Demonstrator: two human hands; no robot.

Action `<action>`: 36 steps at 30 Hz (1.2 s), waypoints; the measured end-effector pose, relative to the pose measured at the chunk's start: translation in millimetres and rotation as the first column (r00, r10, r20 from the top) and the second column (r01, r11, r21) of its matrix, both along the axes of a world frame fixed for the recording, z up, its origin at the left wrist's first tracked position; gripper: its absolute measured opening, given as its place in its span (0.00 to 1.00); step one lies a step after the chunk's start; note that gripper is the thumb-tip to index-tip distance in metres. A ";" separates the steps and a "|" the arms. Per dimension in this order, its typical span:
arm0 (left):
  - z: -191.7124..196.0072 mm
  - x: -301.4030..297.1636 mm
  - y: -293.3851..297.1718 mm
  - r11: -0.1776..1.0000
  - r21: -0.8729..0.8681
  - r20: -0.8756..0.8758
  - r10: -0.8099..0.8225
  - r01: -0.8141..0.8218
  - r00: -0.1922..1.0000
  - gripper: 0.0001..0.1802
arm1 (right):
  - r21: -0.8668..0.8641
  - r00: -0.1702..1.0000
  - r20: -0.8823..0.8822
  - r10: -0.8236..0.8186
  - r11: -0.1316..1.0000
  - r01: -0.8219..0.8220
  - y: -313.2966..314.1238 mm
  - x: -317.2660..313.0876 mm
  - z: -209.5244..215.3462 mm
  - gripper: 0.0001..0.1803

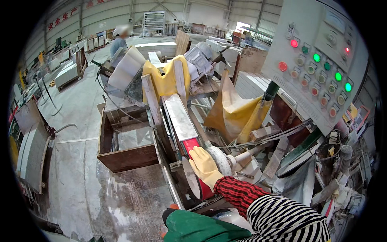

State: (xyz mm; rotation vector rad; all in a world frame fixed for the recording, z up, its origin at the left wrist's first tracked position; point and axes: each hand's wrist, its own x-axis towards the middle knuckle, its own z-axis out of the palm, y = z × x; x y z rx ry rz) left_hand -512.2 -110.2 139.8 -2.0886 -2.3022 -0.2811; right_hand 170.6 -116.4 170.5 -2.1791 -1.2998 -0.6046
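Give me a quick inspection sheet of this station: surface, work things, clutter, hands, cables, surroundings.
Surface: wet, grey concrete floor with puddles.
Work things: long stone strip lying on the machine bed, red part at its near end; grinding wheel beside it.
Clutter: wooden trough, yellow cloth, yellow bag, stone offcuts.
Hands: right hand, yellow-gloved, flat on the red part; left hand not in view.
Cables: bundle under the control panel; hose on floor.
Surroundings: factory hall, another person far back.
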 end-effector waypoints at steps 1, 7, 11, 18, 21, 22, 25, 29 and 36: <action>-1.0 3.7 2.8 1.000 0.003 -0.002 0.005 -0.005 1.000 0.20 | -0.006 1.000 0.010 -0.007 1.000 0.007 -0.5 -0.6 -0.7 0.19; -3.8 25.7 32.7 0.999 -0.016 -0.023 0.049 -0.049 0.999 0.20 | -0.015 0.999 0.032 -0.007 1.000 0.007 2.0 -2.7 -8.2 0.22; -1.3 5.7 24.3 0.973 -0.132 -0.199 0.162 -0.190 0.967 0.20 | -0.480 0.955 0.273 -0.120 0.843 0.243 4.2 -4.1 -10.2 0.12; -22.8 -16.4 16.5 0.934 -0.283 -0.233 0.157 -0.221 0.960 0.22 | -0.360 0.996 -0.036 -0.086 0.931 0.067 -8.9 3.7 -18.5 0.25; -25.0 -9.3 21.3 0.868 -0.316 -0.236 0.318 -0.382 0.918 0.25 | -0.331 1.000 -0.003 -0.026 0.943 0.024 -15.1 8.4 -29.1 0.26; -23.5 -7.2 20.0 0.867 -0.321 -0.190 0.336 -0.381 0.923 0.25 | -0.326 0.999 -0.015 -0.032 0.945 0.026 -18.5 8.0 -30.3 0.26; -21.4 -10.5 11.5 0.899 -0.252 -0.107 0.343 -0.359 0.933 0.25 | -0.331 1.000 0.003 -0.016 0.944 0.016 -25.8 4.9 -33.9 0.27; -29.9 -21.7 -3.4 0.966 -0.132 -0.180 0.198 -0.223 0.964 0.23 | -0.296 0.998 0.048 0.045 0.955 -0.029 -29.5 -2.8 -33.2 0.26; -45.2 -31.5 -13.7 0.971 -0.089 -0.158 0.206 -0.222 0.966 0.25 | -0.093 0.990 0.125 0.072 0.994 -0.060 -32.6 -10.7 -40.8 0.21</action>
